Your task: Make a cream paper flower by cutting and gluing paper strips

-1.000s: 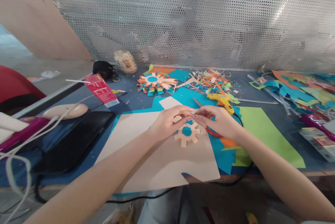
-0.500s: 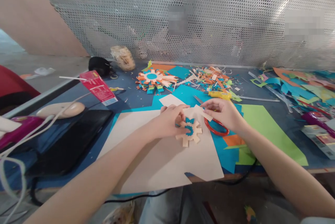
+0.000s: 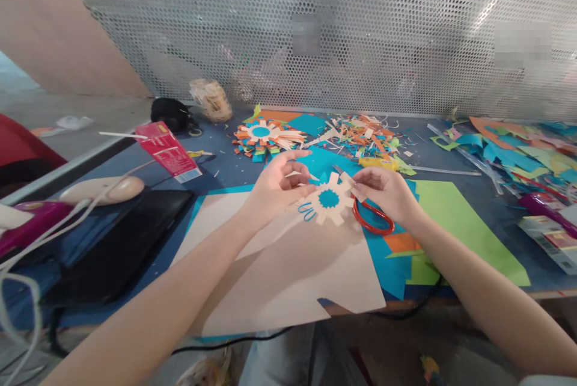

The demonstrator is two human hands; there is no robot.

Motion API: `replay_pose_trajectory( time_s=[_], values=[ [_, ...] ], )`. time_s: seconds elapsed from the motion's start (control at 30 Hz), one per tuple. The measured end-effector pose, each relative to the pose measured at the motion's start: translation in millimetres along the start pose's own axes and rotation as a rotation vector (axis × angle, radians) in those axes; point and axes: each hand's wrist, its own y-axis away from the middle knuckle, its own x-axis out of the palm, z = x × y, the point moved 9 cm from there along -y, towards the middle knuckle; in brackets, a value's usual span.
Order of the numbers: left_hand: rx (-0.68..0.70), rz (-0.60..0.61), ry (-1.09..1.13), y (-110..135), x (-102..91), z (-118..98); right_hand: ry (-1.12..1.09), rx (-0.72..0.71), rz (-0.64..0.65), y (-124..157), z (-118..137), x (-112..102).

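Note:
A cream paper gear-shaped cutout (image 3: 321, 213), with blue showing at its toothed centre, is held up over a large cream sheet (image 3: 279, 278). My right hand (image 3: 385, 190) pinches the right edge of the cutout between thumb and fingers. At its left edge, my left hand (image 3: 279, 184) has its thumb and curled fingers on the paper, index finger stretched out. Red-handled scissors (image 3: 378, 231) lie just under my right hand, their blades partly hidden behind the cutout. Thin blue loops (image 3: 307, 212) show beside the cutout's left side.
Layered paper flowers (image 3: 261, 132) and a heap of scraps (image 3: 367, 136) lie at the back. Green paper (image 3: 464, 229) is on the right. A black tablet-like slab (image 3: 121, 248), a red drink carton (image 3: 166, 151) and white cables (image 3: 40, 284) occupy the left.
The cutout has risen off the cream sheet and tilted to face me. My left hand has shifted left and up, its fingers opening out more; my right hand now grips the cutout's edge.

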Motion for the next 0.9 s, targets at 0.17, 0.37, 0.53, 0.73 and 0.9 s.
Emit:
replay_pose_trajectory(
  time_s=[0.17,0.37,0.53,0.73,0.9],
  values=[
    [0.098,-0.117,0.036,0,-12.6,-11,-0.044,0.043,0.114,1,-12,15],
    [0.226,-0.139,-0.039,2,-13.2,-21,-0.126,0.093,0.135,5,-10,20],
    [0.245,-0.119,-0.051,1,-11.2,-21,-0.129,0.121,0.2,8,-10,28],
    [0.274,-0.106,-0.066,4,-8.6,-20,-0.2,0.149,0.227,10,-10,35],
    [0.26,-0.099,-0.032,3,-7.0,-19,-0.255,0.182,0.256,11,-14,39]
  ],
)
